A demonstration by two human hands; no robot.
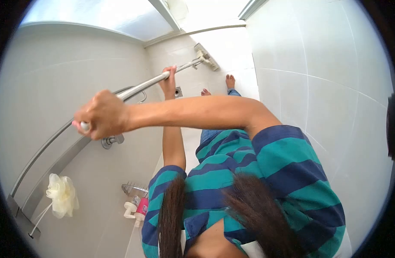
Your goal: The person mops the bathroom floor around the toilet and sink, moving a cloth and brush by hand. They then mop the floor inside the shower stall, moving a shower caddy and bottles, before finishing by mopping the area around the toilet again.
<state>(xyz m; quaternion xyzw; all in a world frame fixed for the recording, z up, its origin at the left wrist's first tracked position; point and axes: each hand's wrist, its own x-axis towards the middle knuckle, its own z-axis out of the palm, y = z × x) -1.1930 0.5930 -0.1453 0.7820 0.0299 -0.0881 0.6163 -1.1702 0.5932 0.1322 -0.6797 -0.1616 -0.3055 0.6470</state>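
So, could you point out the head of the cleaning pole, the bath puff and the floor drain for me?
Head of the cleaning pole [210, 60]: head camera view, on its long flat body.
Bath puff [62, 195]: head camera view, middle of its ruffled mesh.
Floor drain [178, 92]: head camera view, near its centre.

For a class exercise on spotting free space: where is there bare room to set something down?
The floor between the mop head and the tiled wall at picture right, beyond the feet, is bare. It looks crowded around the right hand, pole and hose, and by the bottles.
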